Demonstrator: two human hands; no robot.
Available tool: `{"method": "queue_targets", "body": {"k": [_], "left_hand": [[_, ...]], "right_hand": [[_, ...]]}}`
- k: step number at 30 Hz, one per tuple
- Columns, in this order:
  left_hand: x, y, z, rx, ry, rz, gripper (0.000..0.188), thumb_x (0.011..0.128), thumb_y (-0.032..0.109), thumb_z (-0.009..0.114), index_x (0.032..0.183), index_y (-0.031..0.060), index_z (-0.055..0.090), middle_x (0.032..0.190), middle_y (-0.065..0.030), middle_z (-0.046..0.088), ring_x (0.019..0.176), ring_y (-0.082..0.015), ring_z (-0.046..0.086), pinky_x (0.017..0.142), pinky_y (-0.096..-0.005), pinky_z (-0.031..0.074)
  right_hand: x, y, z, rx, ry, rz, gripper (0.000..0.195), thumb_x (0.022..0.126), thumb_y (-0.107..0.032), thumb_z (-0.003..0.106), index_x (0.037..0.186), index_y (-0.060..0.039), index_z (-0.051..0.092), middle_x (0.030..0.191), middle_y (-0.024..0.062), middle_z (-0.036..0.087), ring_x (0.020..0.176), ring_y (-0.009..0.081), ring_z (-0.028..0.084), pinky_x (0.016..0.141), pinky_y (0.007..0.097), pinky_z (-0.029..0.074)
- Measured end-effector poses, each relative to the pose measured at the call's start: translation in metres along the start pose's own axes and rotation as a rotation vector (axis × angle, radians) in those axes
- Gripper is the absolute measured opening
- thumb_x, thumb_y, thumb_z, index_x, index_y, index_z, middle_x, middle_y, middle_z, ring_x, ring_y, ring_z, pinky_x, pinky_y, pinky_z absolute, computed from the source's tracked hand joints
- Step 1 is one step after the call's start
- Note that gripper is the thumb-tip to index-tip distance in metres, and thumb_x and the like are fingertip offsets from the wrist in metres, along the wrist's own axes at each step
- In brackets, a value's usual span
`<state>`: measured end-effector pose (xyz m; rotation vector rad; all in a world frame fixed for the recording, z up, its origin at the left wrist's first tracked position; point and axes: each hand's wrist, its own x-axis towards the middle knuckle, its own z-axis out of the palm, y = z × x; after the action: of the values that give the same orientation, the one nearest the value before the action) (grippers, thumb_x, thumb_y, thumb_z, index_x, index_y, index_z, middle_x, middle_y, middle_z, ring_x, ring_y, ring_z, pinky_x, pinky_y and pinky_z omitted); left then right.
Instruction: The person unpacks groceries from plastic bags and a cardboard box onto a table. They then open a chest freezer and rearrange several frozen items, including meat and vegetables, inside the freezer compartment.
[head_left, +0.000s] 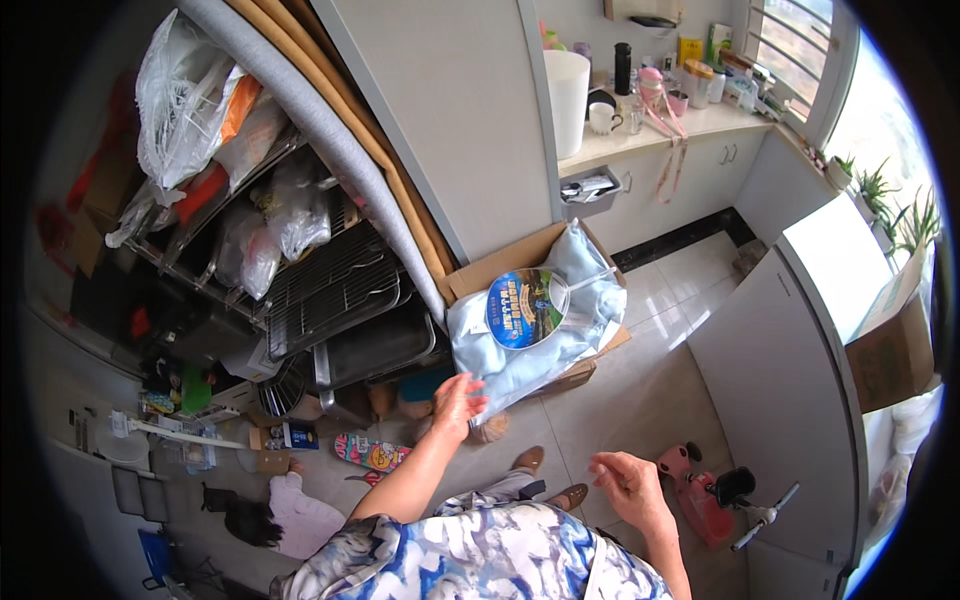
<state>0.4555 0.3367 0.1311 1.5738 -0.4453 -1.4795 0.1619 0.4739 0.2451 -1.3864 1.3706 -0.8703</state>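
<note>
My left hand (456, 405) is at the lower left edge of a clear plastic bag of pale blue soft fabric (480, 352); whether the fingertips touch it I cannot tell. The bag rests on top of a cardboard box (495, 253). On the bag lies a round plastic hand fan (527, 309), printed in blue and green with writing, its white handle towards the upper right. My right hand (634, 484) hangs in the air over the floor, fingers loosely bent and holding nothing. It is nearest to a pink child's scooter (697, 495).
To the left stands a metal rack with wire trays (337, 296), baking pans (379, 341) and plastic bags (187, 105). A refrigerator (772, 390) is on the right, a counter (690, 131) behind. A person in pale pink (304, 517) is low at left, near a patterned skateboard (371, 452).
</note>
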Motion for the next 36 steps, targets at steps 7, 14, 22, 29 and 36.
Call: {"method": "queue_targets", "body": {"k": [7,14,22,29,36], "left_hand": [[0.127,-0.009,-0.09,-0.325,0.486,-0.165,0.078,0.078,0.054,0.063,0.131,0.0076,0.029,0.127,-0.0179,0.037,0.101,-0.0333,0.054,0.078,-0.0453,0.054],[0.233,-0.042,-0.178,-0.498,0.254,-0.112,0.06,0.085,0.053,0.054,0.123,0.0085,0.037,0.114,-0.0143,0.052,0.095,-0.0299,0.059,0.078,-0.0401,0.053],[0.143,-0.062,-0.155,-0.412,0.231,-0.273,0.037,0.086,0.04,0.054,0.105,0.0109,0.041,0.088,-0.0083,0.055,0.078,-0.0245,0.062,0.06,-0.0323,0.053],[0.074,-0.087,-0.161,-0.43,0.074,-0.482,0.028,0.075,0.027,0.062,0.094,0.011,0.048,0.1,-0.0069,0.054,0.084,-0.0259,0.06,0.068,-0.0355,0.049],[0.028,-0.09,-0.202,-0.575,-0.004,-0.361,0.017,0.075,0.013,0.06,0.091,0.007,0.06,0.09,-0.0048,0.063,0.084,-0.0186,0.058,0.076,-0.0355,0.051]], "right_hand": [[0.025,0.0,0.022,-0.035,0.056,0.088,0.015,0.089,-0.004,0.054,0.1,0.0051,0.061,0.081,0.0099,0.065,0.069,0.0134,0.063,0.062,0.0242,0.052],[0.079,-0.032,0.097,-0.067,-0.093,0.127,0.017,0.085,-0.008,0.058,0.098,0.0001,0.063,0.085,0.015,0.064,0.069,0.0262,0.064,0.061,0.0315,0.051],[0.081,-0.034,0.131,-0.103,-0.114,0.16,0.019,0.086,-0.011,0.058,0.102,-0.0005,0.062,0.082,0.0151,0.063,0.071,0.0259,0.063,0.061,0.0321,0.05],[0.071,-0.013,0.146,-0.173,-0.085,0.075,0.019,0.085,-0.013,0.057,0.099,-0.0026,0.062,0.082,0.0157,0.062,0.072,0.0302,0.062,0.061,0.0375,0.05],[0.047,0.046,0.197,-0.002,-0.123,0.135,0.026,0.085,-0.018,0.059,0.106,-0.0031,0.061,0.088,0.0164,0.065,0.075,0.0287,0.064,0.066,0.0364,0.051]]}}
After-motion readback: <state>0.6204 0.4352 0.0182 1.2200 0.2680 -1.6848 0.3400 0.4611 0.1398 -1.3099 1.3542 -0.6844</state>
